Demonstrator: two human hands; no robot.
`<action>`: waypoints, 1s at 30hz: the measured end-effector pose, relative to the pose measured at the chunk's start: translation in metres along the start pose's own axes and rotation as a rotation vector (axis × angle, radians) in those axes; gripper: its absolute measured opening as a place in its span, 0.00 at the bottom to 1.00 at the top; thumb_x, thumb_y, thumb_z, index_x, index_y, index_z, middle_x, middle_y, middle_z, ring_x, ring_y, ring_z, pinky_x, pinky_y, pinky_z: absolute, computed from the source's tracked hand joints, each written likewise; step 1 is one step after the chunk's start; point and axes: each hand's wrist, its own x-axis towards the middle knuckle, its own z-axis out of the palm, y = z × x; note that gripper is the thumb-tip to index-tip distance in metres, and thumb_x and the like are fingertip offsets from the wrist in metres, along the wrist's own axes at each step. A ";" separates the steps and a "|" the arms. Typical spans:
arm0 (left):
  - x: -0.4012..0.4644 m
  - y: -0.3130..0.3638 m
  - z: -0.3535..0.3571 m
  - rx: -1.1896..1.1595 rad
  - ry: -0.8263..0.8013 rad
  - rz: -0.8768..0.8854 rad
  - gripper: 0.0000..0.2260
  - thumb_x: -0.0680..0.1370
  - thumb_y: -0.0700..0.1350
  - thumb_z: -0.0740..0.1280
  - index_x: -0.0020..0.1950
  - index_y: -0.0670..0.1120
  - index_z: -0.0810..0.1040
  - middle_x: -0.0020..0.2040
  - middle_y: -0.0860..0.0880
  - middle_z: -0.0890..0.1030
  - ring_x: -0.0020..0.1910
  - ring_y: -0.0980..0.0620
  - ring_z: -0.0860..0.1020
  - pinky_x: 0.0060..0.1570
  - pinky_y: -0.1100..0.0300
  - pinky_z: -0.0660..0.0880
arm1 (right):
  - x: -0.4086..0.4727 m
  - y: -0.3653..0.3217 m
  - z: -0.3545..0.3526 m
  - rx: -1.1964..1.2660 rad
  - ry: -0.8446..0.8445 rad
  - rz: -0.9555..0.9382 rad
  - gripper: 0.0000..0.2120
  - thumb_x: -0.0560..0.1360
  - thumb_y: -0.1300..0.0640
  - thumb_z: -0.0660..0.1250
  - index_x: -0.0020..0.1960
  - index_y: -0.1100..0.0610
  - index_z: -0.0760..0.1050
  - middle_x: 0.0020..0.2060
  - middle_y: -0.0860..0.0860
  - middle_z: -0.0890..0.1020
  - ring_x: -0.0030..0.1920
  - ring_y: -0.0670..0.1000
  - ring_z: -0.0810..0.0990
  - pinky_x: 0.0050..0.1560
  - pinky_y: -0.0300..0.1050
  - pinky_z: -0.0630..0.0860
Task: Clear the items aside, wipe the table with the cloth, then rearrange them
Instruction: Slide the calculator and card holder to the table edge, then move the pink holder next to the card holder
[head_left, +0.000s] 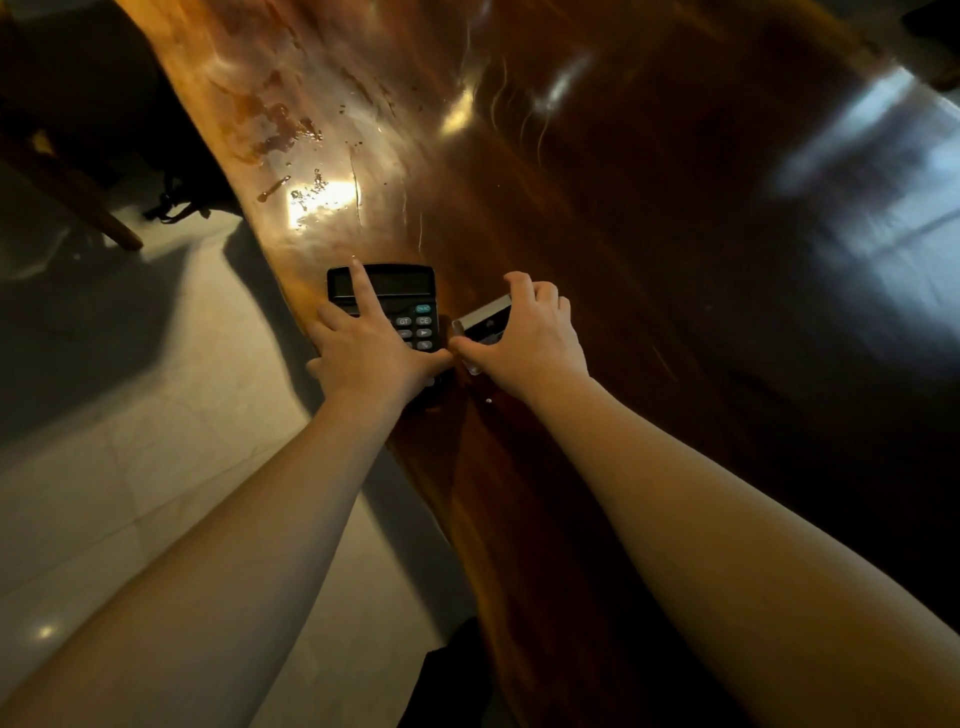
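Note:
A black calculator (400, 291) lies near the left edge of the glossy wooden table (597, 208). My left hand (371, 348) rests flat on its keypad with fingers spread, covering the lower half. Right beside it, my right hand (524, 332) arches over a small silver and black rectangular object (480, 322), fingers and thumb closing on its ends. That object lies tilted on the table and is partly hidden under the hand. No cloth is in view.
The table edge curves along the left, with pale tiled floor (130, 441) below. A dark wooden chair leg (78, 202) and a black bag with straps (182, 202) stand on the floor at the far left. Sticky stains (280, 130) mark the tabletop beyond the calculator.

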 end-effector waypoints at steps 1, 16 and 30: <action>-0.001 0.000 0.000 0.001 -0.003 0.002 0.64 0.55 0.79 0.68 0.78 0.56 0.36 0.72 0.34 0.63 0.69 0.33 0.64 0.58 0.33 0.71 | -0.001 0.002 -0.002 0.015 -0.019 0.003 0.49 0.67 0.32 0.74 0.79 0.48 0.55 0.74 0.54 0.65 0.71 0.57 0.64 0.64 0.58 0.73; -0.128 0.056 0.009 -0.084 0.068 0.433 0.43 0.72 0.67 0.68 0.79 0.48 0.54 0.77 0.39 0.60 0.77 0.38 0.52 0.70 0.34 0.58 | -0.125 0.131 -0.095 0.129 0.097 0.171 0.45 0.69 0.29 0.69 0.79 0.44 0.55 0.77 0.49 0.63 0.74 0.54 0.65 0.65 0.55 0.72; -0.291 0.176 0.052 0.040 -0.451 0.995 0.45 0.70 0.70 0.66 0.80 0.50 0.57 0.79 0.45 0.63 0.78 0.42 0.57 0.71 0.43 0.63 | -0.343 0.267 -0.147 0.085 0.377 0.504 0.39 0.71 0.31 0.69 0.77 0.44 0.62 0.75 0.49 0.67 0.74 0.52 0.66 0.62 0.49 0.73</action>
